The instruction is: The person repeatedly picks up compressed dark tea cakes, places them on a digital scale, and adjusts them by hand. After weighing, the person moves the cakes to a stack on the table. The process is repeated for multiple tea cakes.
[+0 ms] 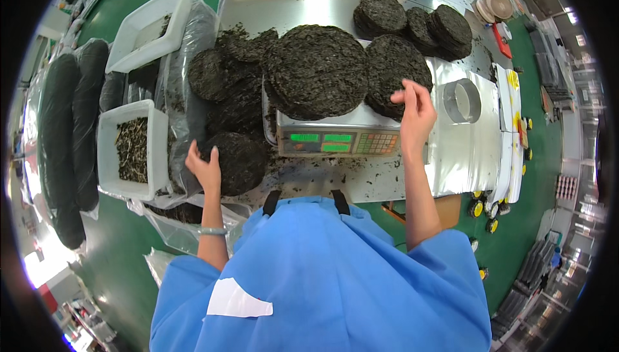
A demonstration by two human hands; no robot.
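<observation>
My left hand (205,167) is at the left edge of a dark round cake (240,163), apparently dried seaweed; thumb and fingers are apart, with nothing seen between them. Contact with the cake is unclear. My right hand (417,118), slightly blurred, is over the front right of a smaller stack of round dark cakes (394,64). Its fingers are loosely bent and show nothing in them. Beside that stack, a large stack of cakes (316,69) covers much of a digital scale (338,143) with lit green displays. More dark seaweed (232,110) is heaped left of the scale.
White plastic tubs (159,151) (145,54) flank the heap on the left, one holding dry brownish shreds. Stacked cakes (379,15) stand at the back right. A metal ring (462,101) rests on the silvery sheet (459,153). Dark crumbs dot the steel table (333,178).
</observation>
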